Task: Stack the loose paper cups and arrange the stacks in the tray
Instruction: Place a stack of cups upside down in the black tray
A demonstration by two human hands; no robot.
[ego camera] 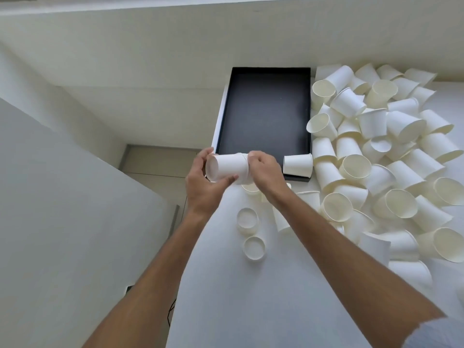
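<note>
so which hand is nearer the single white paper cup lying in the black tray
Right. The right hand is just left of the white paper cup in the black tray; the left hand is farther left.

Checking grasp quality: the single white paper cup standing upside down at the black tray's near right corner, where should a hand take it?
Pinch the white paper cup's side wall from above, near its narrower closed base. Its rim faces down, and the heap of loose cups crowds its right side.

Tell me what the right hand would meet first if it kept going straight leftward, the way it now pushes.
The right hand already grips the paper cups; straight on lies the left hand, gripping their other end. Probably nothing else lies between.
</note>
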